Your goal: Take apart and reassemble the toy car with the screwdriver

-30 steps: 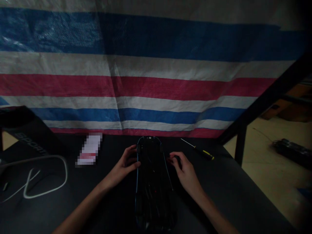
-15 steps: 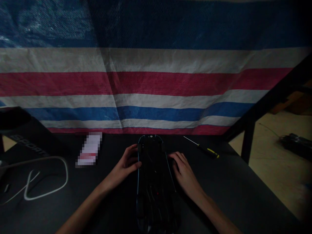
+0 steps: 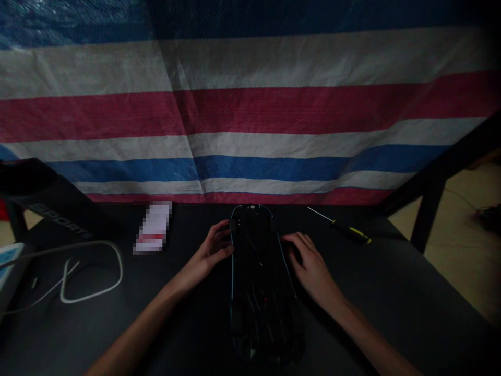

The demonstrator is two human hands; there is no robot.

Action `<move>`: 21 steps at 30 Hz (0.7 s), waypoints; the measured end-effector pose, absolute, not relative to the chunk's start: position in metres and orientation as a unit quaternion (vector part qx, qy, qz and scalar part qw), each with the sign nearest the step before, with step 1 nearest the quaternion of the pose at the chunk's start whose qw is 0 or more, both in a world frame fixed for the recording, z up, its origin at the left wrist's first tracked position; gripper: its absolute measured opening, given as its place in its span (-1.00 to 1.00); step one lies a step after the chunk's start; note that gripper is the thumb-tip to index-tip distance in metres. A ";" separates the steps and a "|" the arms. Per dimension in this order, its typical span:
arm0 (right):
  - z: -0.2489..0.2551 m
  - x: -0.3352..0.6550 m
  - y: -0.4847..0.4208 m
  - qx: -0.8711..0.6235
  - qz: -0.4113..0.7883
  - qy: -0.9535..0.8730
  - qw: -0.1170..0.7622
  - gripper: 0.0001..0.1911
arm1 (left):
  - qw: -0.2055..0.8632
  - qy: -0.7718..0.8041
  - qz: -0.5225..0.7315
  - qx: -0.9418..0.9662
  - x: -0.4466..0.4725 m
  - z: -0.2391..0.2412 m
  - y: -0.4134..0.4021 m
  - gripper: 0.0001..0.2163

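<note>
A dark toy car (image 3: 260, 277) lies upside down on the black table, its wheels and underside facing up and a thin blue edge along its body. A small red spot shows on the underside. My left hand (image 3: 213, 248) holds the car's left side near its far end, thumb and fingertips against the edge. On the opposite side, my right hand (image 3: 309, 256) has its curled fingertips against the right edge. The two hands hold the car between them. Right of it lies a screwdriver (image 3: 342, 228) with a black and yellow handle.
A pixelated phone-shaped patch (image 3: 153, 227) lies at the left rear. A white cable (image 3: 117, 282) loops on the left, near a dark cylinder marked SPORT (image 3: 62, 203). A striped tarp (image 3: 242, 109) hangs behind the table (image 3: 391, 303). A dark frame post (image 3: 428, 214) stands at right.
My view has tilted down and turned slightly left, so everything sits higher and further right in the picture. Both hands keep their places at the car's sides.
</note>
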State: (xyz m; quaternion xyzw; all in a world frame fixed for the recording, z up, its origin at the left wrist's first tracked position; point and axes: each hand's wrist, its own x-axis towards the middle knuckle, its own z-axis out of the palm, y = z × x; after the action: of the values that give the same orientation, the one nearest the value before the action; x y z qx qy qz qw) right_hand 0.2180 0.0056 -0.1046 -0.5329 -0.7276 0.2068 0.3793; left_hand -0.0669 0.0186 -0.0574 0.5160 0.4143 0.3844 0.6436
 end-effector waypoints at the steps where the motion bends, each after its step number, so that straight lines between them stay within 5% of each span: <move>1: -0.104 0.218 0.005 -0.531 0.210 -0.728 0.379 -0.72 | 0.647 0.414 0.386 0.511 -0.067 -0.058 0.019 -0.39; 21: -0.094 0.222 0.001 -0.539 0.193 -0.726 0.382 -0.71 | 0.659 0.387 0.402 0.505 -0.066 -0.067 0.022 -0.45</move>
State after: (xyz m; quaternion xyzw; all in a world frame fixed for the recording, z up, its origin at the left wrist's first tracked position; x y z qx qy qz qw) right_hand 0.2217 0.0013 -0.0936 -0.5387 -0.7256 0.1930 0.3822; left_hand -0.0661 0.0215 -0.0672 0.5049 0.3870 0.4017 0.6587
